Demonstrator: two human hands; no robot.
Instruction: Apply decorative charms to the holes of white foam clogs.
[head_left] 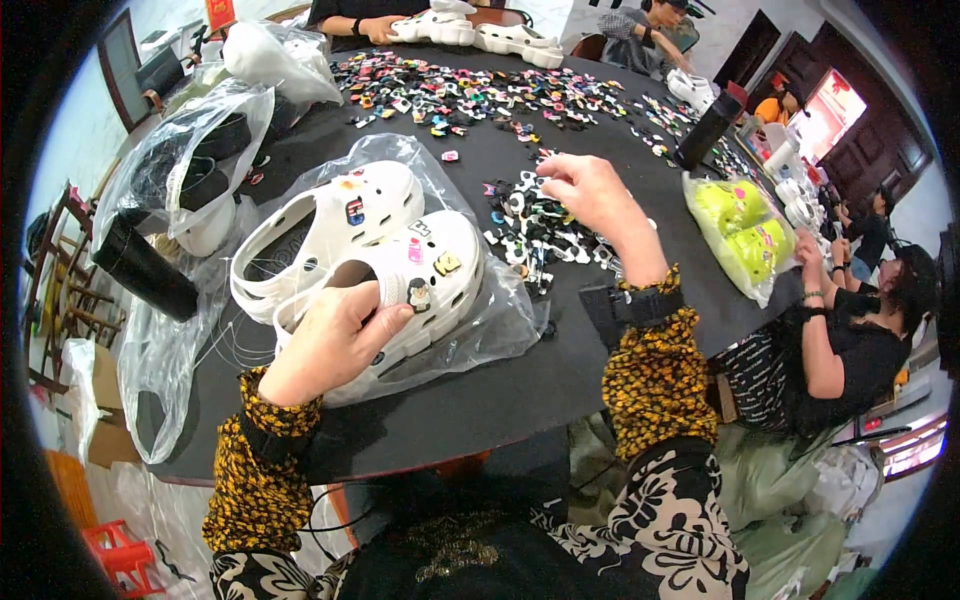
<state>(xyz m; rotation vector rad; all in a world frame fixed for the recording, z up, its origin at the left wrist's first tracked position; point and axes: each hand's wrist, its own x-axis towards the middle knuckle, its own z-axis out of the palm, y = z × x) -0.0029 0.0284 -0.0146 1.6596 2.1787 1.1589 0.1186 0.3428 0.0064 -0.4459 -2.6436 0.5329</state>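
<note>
Two white clogs lie side by side on a clear plastic bag (510,345) in front of me. The far clog (385,190) carries a few colourful shoe charms on its toe. My left hand (340,335) grips the nearer clog (455,250) at its opening, fingers inside and thumb outside. Beside that thumb sits a dark figure-shaped charm (419,294); more charms dot the toe. Over a heap of black and white charms (530,225), my right hand (590,195) hovers with fingers curled together. Whatever its fingertips hold, if anything, is too small to make out.
Many mixed charms (450,95) spread across the far side of the black table (420,410). Bagged lime-green clogs (740,235) lie right, near a dark bottle (708,130). Clear bags with dark items (180,180) stand left. Other people sit around, one close on the right (850,340).
</note>
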